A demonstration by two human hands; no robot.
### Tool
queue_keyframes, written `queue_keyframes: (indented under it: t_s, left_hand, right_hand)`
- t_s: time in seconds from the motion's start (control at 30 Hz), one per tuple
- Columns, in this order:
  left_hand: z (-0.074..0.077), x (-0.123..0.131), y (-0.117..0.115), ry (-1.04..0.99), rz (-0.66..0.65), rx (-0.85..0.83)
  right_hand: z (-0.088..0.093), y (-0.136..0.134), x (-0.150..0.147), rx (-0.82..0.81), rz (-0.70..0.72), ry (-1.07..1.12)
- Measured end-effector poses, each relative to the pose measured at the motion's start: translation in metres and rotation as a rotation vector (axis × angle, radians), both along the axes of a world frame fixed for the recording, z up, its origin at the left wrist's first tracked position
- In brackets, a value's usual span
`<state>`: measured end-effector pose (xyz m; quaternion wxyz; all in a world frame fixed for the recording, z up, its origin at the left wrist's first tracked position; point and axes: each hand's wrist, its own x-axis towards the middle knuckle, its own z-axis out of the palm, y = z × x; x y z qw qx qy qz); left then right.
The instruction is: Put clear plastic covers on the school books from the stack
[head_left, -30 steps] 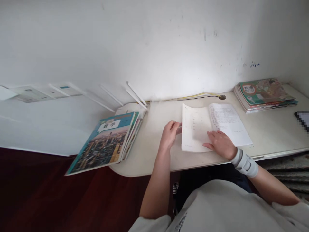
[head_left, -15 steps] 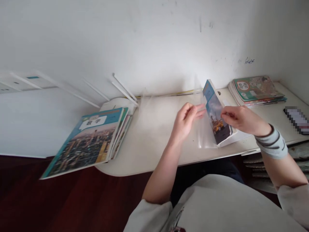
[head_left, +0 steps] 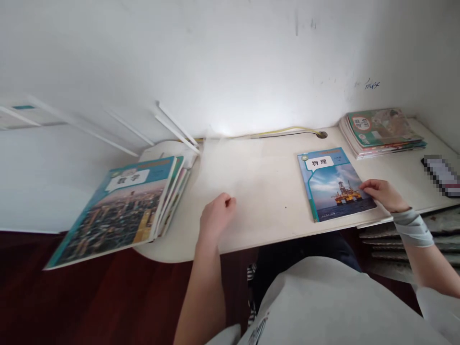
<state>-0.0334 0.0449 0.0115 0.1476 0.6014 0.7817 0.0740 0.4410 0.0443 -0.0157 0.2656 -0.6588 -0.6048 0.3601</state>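
Note:
A blue book with an oil rig on its cover (head_left: 332, 184) lies face up on the white desk (head_left: 276, 177). At its right edge my right hand (head_left: 384, 194), with a grey band at the wrist, has fingers closed on the book's edge. My left hand (head_left: 217, 213) is curled over the desk's left part, its fingers pressed together. A faint clear plastic sheet (head_left: 230, 163) spreads across the desk by that hand; whether the fingers pinch it is too unclear to tell.
A fanned pile of books (head_left: 122, 206) overhangs the desk's left end. Another book stack (head_left: 383, 129) sits at the back right, near a phone (head_left: 440, 175). A yellow cable (head_left: 287, 129) runs along the wall to a hole.
The blue book, standing half upright before, now lies flat. My left hand has moved left and closed, away from the book. My right hand has shifted right and slightly down.

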Motion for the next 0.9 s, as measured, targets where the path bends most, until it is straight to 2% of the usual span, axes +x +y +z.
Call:
queue_keyframes:
  t_s: [0.07, 0.17, 0.2, 0.27, 0.33, 0.37, 0.4, 0.47, 0.6, 0.73, 0.9]
  left_hand:
    - [0.0, 0.005, -0.002, 0.161, 0.022, -0.014]
    - [0.005, 0.024, -0.005, 0.304, 0.016, 0.199]
    - [0.005, 0.035, -0.006, 0.31, -0.034, 0.301]
    - [0.0, 0.068, -0.007, 0.244, -0.228, 0.44]
    - [-0.01, 0.108, -0.006, 0.144, -0.5, 0.439]
    - [-0.017, 0.127, -0.006, 0.112, -0.589, 0.403]
    - [-0.024, 0.144, -0.006, 0.102, -0.634, 0.356]
    - [-0.036, 0.168, -0.006, 0.115, -0.631, 0.266]
    - [-0.05, 0.176, -0.009, 0.169, -0.599, 0.185]
    - [-0.051, 0.17, -0.01, 0.193, -0.601, 0.182]
    - [-0.05, 0.172, -0.01, 0.2, -0.594, 0.173]
  right_hand:
    - [-0.007, -0.007, -0.003, 0.091, -0.009, -0.135]
    - [0.005, -0.012, -0.018, 0.392, -0.034, -0.457]
    - [0.012, -0.011, -0.027, 0.49, -0.015, -0.536]
    - [0.024, -0.004, -0.053, 0.6, 0.119, -0.595]
    - [0.029, 0.009, -0.086, 0.608, 0.299, -0.635]
    - [0.028, 0.016, -0.103, 0.585, 0.364, -0.675]
    - [0.027, 0.024, -0.118, 0.544, 0.418, -0.715]
    - [0.02, 0.037, -0.143, 0.468, 0.502, -0.765]
    - [0.005, 0.051, -0.16, 0.385, 0.564, -0.798]
    - [-0.004, 0.051, -0.155, 0.391, 0.56, -0.795]
    - [-0.006, 0.052, -0.155, 0.404, 0.573, -0.805]
